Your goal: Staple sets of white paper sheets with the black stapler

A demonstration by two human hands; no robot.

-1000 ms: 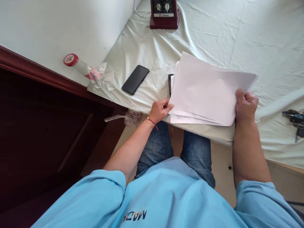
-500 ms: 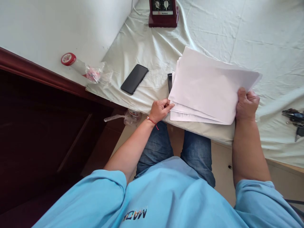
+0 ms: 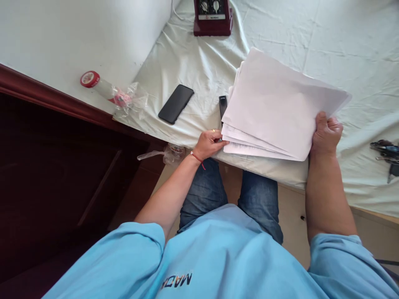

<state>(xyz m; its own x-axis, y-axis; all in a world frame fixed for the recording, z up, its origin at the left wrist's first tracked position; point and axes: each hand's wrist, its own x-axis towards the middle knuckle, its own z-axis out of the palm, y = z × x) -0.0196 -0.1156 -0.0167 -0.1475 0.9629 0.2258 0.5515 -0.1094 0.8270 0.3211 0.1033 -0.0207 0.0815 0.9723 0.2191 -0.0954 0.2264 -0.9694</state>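
Observation:
Several white sheets of paper [image 3: 274, 104] lie loosely fanned over the near edge of the cloth-covered table, the top one blank, with print showing on lower ones. My right hand [image 3: 326, 133] is closed round their right edge, thumb on top. At their lower left corner my left hand [image 3: 210, 143] pinches the edge of the sheets between thumb and fingers. A black object [image 3: 222, 107], narrow and partly hidden under the papers, sticks out at their left side. Left of it a black phone [image 3: 176, 104] lies flat.
A dark red device with dials [image 3: 213, 27] stands at the back. A clear bottle with a red lid [image 3: 90, 79] and a plastic wrapper [image 3: 131, 98] lie at the left. Keys [image 3: 386, 151] are on the cloth [image 3: 358, 174] at the right.
The sheets have shifted up and slightly right and fan out more at the lower left. My right hand has moved slightly with them. More of the black object shows.

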